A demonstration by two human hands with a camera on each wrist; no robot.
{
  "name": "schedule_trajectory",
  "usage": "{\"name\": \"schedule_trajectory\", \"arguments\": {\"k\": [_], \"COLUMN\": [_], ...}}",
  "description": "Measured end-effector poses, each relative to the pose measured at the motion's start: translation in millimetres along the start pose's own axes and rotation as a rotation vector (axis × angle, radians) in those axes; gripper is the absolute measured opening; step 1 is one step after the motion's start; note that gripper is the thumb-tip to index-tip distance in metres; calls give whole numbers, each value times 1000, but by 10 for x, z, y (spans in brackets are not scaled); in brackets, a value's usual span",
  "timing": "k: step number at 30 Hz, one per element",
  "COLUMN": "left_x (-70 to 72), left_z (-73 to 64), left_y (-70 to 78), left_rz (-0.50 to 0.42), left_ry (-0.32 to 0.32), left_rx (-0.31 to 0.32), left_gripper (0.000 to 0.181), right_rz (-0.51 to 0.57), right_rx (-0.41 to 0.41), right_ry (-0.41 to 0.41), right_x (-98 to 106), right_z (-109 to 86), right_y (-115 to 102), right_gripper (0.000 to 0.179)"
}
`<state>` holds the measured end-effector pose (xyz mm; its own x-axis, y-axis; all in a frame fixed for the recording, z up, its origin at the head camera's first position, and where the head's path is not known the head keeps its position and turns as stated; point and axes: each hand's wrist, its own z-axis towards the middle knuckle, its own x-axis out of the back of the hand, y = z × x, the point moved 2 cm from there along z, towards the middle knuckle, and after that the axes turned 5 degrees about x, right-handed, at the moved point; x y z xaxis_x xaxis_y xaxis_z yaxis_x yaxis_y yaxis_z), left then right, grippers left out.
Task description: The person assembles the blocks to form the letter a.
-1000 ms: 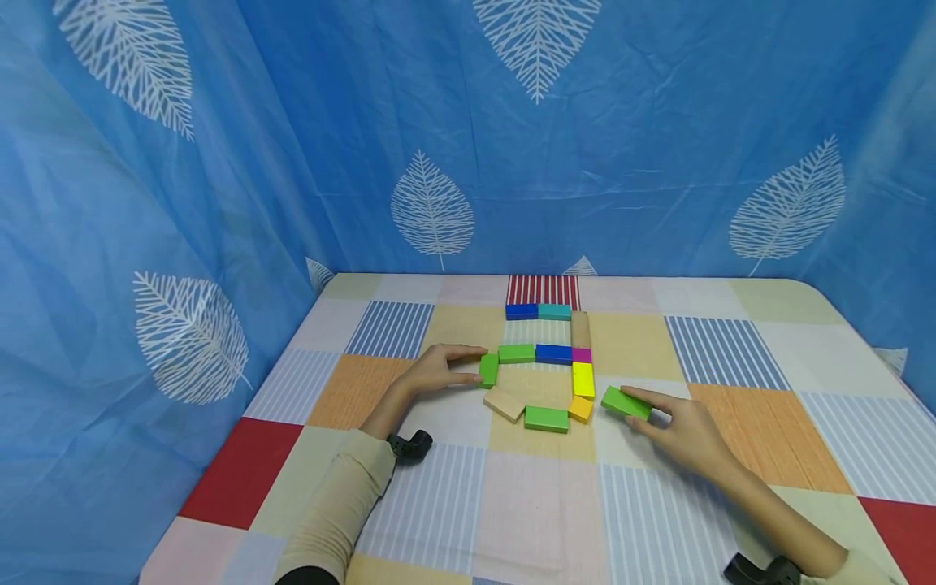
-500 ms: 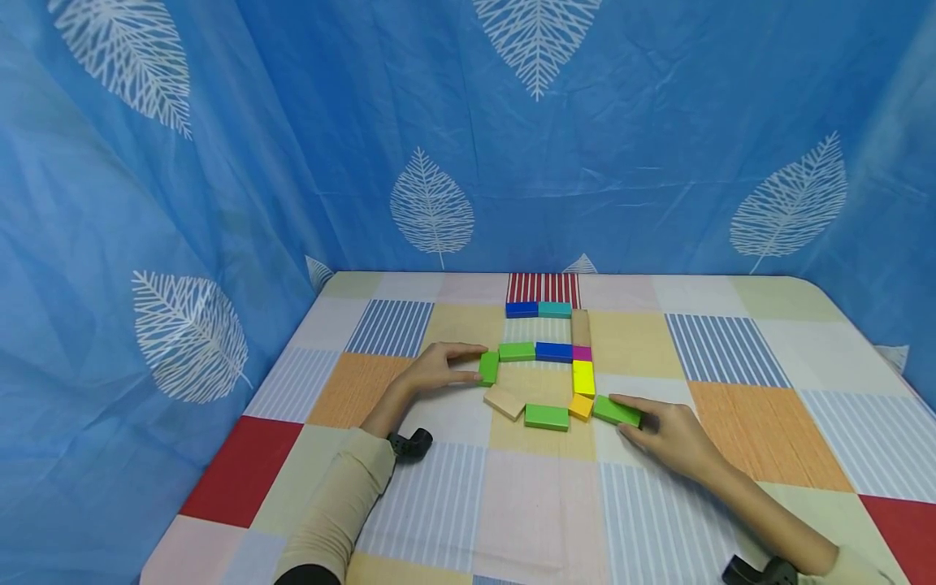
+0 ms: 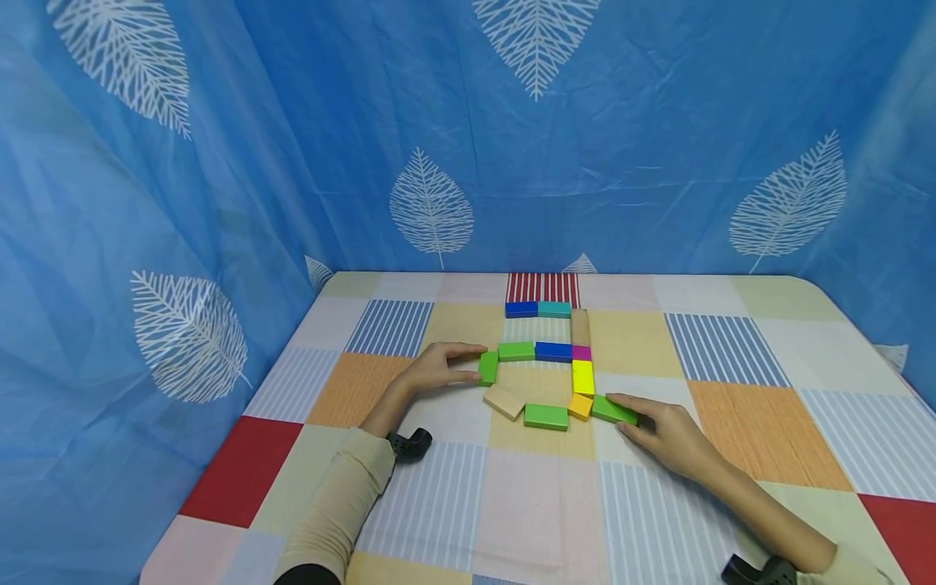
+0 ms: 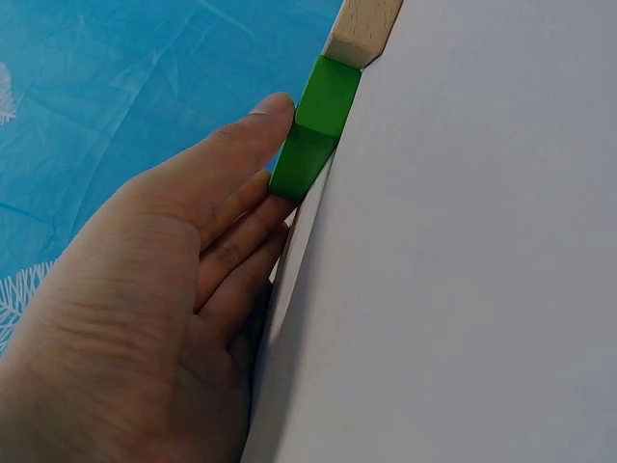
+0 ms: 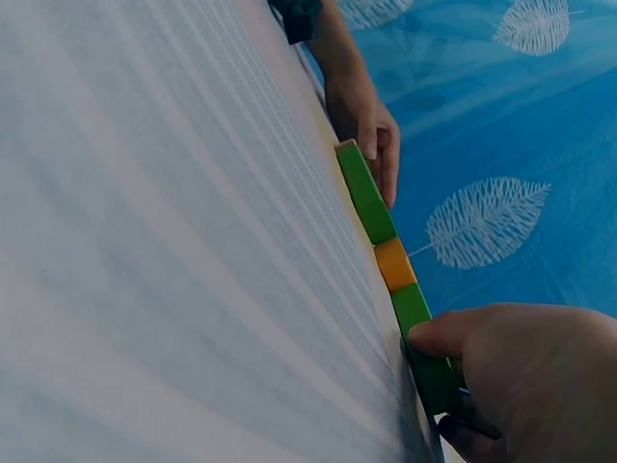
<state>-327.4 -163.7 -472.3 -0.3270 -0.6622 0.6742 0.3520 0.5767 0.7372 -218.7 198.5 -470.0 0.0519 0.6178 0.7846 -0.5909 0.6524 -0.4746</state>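
Observation:
At the left of a block outline, a green block [image 3: 488,369] has its two ends between the thumb and index finger of my left hand [image 3: 436,367]. The left wrist view shows the thumb at this green block [image 4: 318,125], beside a plain wooden block [image 4: 364,31]. On the other side my right hand [image 3: 669,431] pinches another green block [image 3: 614,409], its near end between thumb and fingers. That block lies low on the cloth, its far end right at a small orange block [image 3: 580,407]. My right thumb covers part of this green block [image 5: 412,307] in the right wrist view.
Yellow [image 3: 582,378], magenta [image 3: 581,353], blue [image 3: 553,353] and green blocks [image 3: 516,352] continue the outline. Farther back are blue [image 3: 522,309], teal [image 3: 554,309] and tan blocks [image 3: 580,327]. A green block [image 3: 546,417] lies in front. Behind the patchwork-covered table [image 3: 537,504] hangs a blue curtain [image 3: 629,146].
My right hand has moved left with its green block, bringing the block's end up to the orange one. My left hand and the other blocks have stayed in place.

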Motion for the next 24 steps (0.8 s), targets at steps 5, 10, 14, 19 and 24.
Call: {"name": "schedule_trajectory", "arguments": {"k": [5, 10, 14, 19, 24], "left_x": [3, 9, 2, -6, 3], "left_z": [-7, 1, 5, 4, -1], "left_y": [-9, -11, 0, -1, -7], "left_rz": [-2, 1, -4, -2, -24], "left_ry": [1, 0, -2, -1, -4], "left_rx": [3, 9, 4, 7, 22], "left_gripper": [55, 54, 54, 54, 52], "right_rz": [-2, -15, -20, -19, -6], "right_rx": [13, 31, 26, 12, 16], "right_ry": [0, 12, 13, 4, 9], "right_x": [-8, -20, -15, -15, -15], "right_z": [-2, -6, -15, -18, -14], "right_y": [0, 7, 10, 4, -5], "right_gripper": [40, 41, 41, 41, 41]}}
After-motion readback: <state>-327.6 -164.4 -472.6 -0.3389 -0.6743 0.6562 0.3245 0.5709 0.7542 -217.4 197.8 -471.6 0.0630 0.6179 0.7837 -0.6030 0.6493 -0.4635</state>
